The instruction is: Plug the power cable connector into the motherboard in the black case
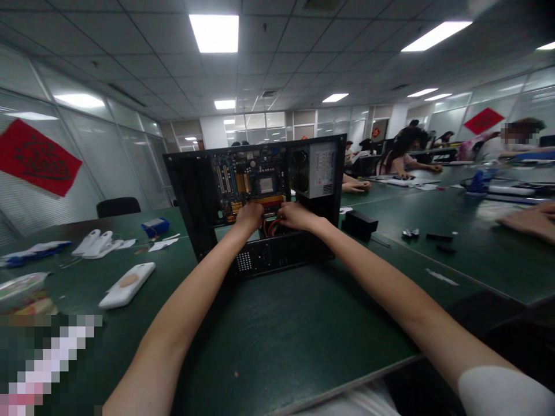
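Observation:
An open black computer case [277, 254] stands on the green table, its inside facing me. The motherboard [229, 173] is mounted in it, with a power supply [319, 170] at the upper right. My left hand [250, 216] is closed at the motherboard's lower edge, beside yellow and red memory slots [274, 203]. Curled fingers of my right hand [297, 216] reach the right end of those slots. Red and black cables [272, 227] hang between and below the hands. What the fingertips hold, if anything, is hidden.
To the left lie a white phone-like object [128, 285], white shoe-shaped items [95, 244] and a blue box [155, 227]. A black box [359, 224] sits right of the case, with small black parts [439, 237] beyond. Other people sit around the table; a co-worker's hand [531, 222] rests at the right.

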`<action>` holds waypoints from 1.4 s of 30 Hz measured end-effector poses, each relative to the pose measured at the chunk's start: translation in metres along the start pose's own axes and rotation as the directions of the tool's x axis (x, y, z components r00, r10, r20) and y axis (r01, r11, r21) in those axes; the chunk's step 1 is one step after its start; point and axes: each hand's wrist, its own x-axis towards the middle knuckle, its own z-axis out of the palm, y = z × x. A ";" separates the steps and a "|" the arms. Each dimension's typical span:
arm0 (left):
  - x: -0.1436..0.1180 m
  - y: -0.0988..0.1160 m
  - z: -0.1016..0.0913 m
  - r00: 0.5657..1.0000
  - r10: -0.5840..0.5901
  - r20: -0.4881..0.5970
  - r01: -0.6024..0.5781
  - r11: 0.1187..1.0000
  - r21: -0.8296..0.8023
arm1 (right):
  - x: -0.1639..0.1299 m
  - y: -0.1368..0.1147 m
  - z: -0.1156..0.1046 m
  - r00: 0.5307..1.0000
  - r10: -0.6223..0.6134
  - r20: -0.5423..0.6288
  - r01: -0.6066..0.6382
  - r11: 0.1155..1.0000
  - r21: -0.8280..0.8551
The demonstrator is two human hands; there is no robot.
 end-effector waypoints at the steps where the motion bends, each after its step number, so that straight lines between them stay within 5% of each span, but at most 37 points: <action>1: 0.001 0.000 0.000 1.000 -0.004 0.002 0.004 1.000 -0.002 | 0.000 0.000 0.000 1.000 0.009 -0.005 -0.009 1.000 0.003; 15: 0.002 -0.005 0.002 0.998 0.059 -0.036 -0.057 0.997 0.061 | 0.026 -0.010 0.002 0.986 -0.163 0.013 0.163 0.975 -0.153; 42: 0.000 -0.009 0.004 0.999 -0.004 -0.033 0.007 0.997 0.077 | 0.027 -0.017 0.003 1.000 -0.008 0.015 0.011 0.984 -0.178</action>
